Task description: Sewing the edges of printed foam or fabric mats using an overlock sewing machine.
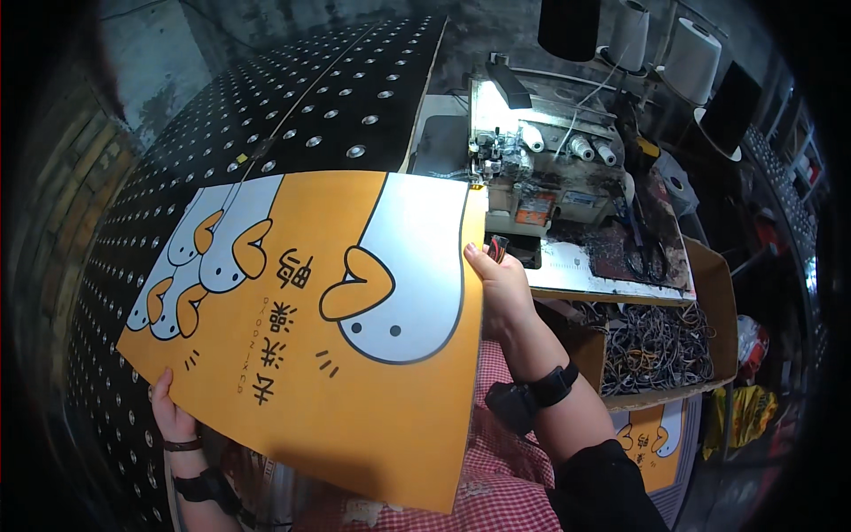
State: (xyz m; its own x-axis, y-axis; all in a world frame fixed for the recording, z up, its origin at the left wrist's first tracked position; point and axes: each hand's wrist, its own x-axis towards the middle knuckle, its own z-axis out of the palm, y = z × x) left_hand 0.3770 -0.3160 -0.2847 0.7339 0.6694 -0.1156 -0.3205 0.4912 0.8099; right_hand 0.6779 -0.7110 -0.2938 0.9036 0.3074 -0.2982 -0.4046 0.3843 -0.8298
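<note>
A large orange mat (390, 426) with white cartoon ducks printed on it stretches across the middle, its far right corner at the needle area of a sewing machine (550, 177). My right hand (503, 282) is closed on the mat's right edge, thumb on top and the other fingers partly hidden. Beside those fingers is a small black and red item I cannot make out. At the near left edge, my left hand (170, 410) grips the mat with its thumb showing and the remaining fingers mostly underneath.
A black table (292, 115) dotted with round metal studs lies left. Thread cones (691, 62) stand at the back right. Dark scissors (643, 244) rest on the machine bed. A cardboard box (714, 328) of tangled trimmings sits right, above stacked mats (660, 443).
</note>
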